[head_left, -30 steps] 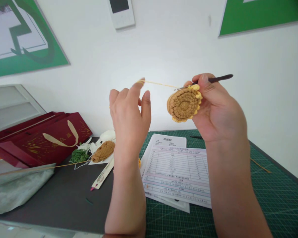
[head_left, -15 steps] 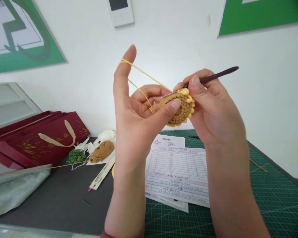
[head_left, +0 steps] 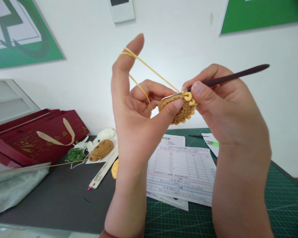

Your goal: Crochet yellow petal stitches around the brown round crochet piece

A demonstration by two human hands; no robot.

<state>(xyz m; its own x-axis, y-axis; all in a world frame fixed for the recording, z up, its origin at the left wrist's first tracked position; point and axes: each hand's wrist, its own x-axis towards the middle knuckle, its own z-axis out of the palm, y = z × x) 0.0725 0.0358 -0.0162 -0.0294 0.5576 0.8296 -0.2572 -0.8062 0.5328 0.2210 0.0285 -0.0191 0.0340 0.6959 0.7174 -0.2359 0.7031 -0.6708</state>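
My left hand [head_left: 144, 109] pinches a round brown crochet piece [head_left: 182, 111] with its thumb on the face. Yellow stitches run along the piece's right edge. Yellow yarn [head_left: 156, 71] loops around my raised left index finger and stretches to the top of the piece. A second strand drops from that finger into the palm. My right hand [head_left: 221, 96] grips a crochet hook [head_left: 238, 75] with a dark handle, pointing up to the right. The hook's thin metal shaft lies along the top edge of the piece, among the yellow stitches. Its tip shows beyond my left thumb.
Printed sheets [head_left: 181, 175] lie on a green cutting mat [head_left: 169, 221]. Left of my arm are a brown yarn ball [head_left: 101, 150], green yarn [head_left: 75, 154], a long pale tag [head_left: 104, 173] and a yellow ball [head_left: 115, 169]. A dark red paper bag [head_left: 57, 138] stands at the back left.
My right hand and the hook have shifted right, with the handle tilted flatter. The left index finger has risen slightly. A white sheet with something green now shows behind my right wrist.
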